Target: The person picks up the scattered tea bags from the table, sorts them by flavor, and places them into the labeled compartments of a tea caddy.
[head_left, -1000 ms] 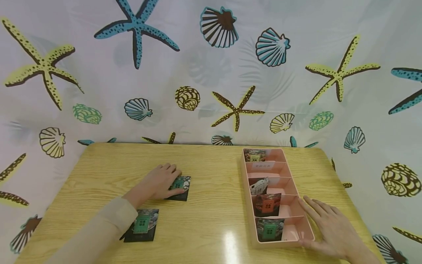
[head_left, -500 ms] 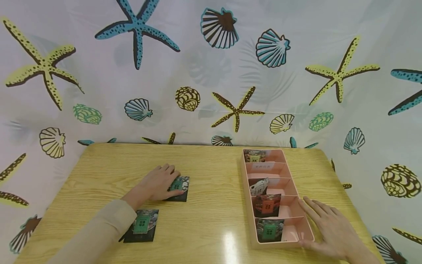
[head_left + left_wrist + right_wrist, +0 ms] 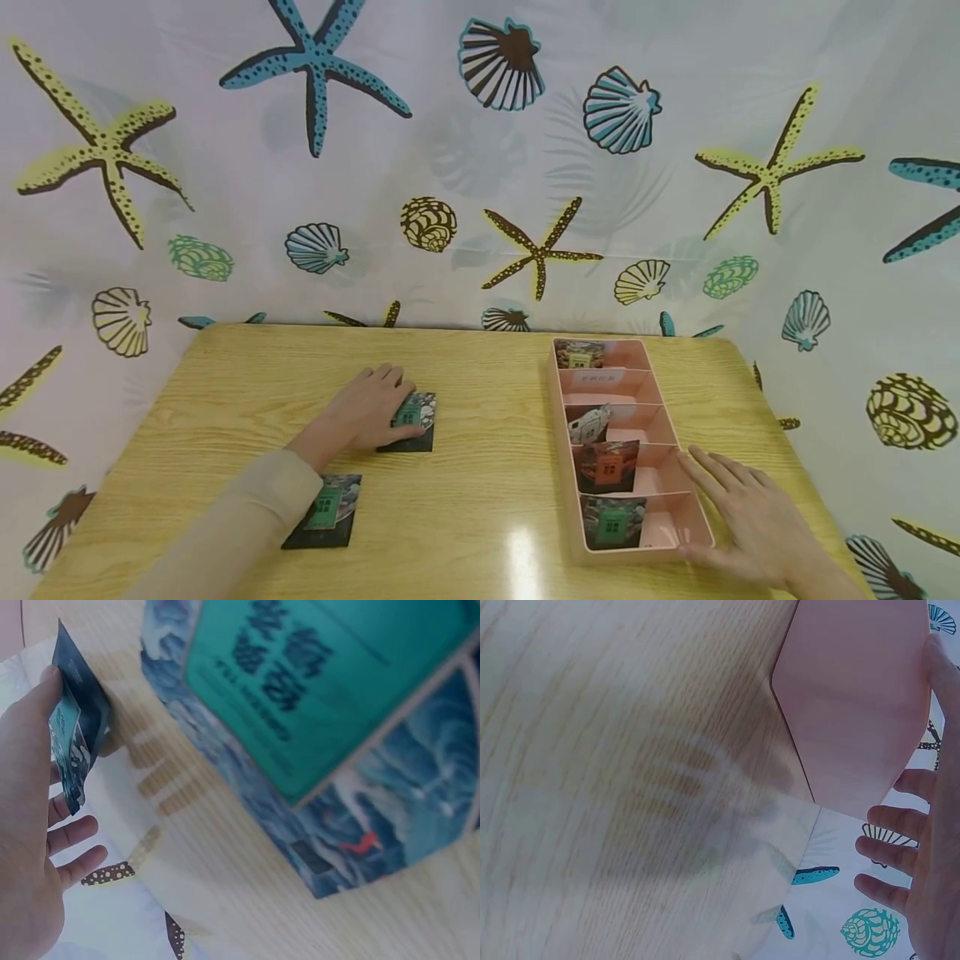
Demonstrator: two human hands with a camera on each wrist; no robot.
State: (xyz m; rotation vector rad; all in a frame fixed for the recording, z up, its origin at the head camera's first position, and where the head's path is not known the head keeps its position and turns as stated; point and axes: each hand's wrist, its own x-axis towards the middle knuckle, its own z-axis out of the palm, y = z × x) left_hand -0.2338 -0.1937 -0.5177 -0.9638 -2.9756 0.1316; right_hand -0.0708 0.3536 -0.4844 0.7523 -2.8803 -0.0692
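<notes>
My left hand (image 3: 360, 417) pinches a dark tea packet with a green label (image 3: 422, 423) between thumb and fingers, at the left-centre of the table. In the left wrist view that packet (image 3: 79, 724) stands tilted, its edge under the thumb. A second green-labelled tea packet (image 3: 330, 512) lies flat nearer me, partly behind the left sleeve; the left wrist view shows this packet (image 3: 262, 697) large and close. My right hand (image 3: 757, 525) rests against the right side and front corner of a pink divided box (image 3: 678, 533), fingers extended, thumb touching the box wall (image 3: 855, 697).
Inside the box, from the back, are a yellow-labelled packet (image 3: 579, 356), a white paper label (image 3: 597, 378), a white-labelled packet (image 3: 588, 423), a red-labelled packet (image 3: 609, 467) and another green-labelled packet (image 3: 615, 523). A patterned curtain (image 3: 480, 150) surrounds the wooden table (image 3: 450, 508).
My left hand and the pinched tea packet have shifted slightly right and away from me in the last half second. The right hand and the box stay in place.
</notes>
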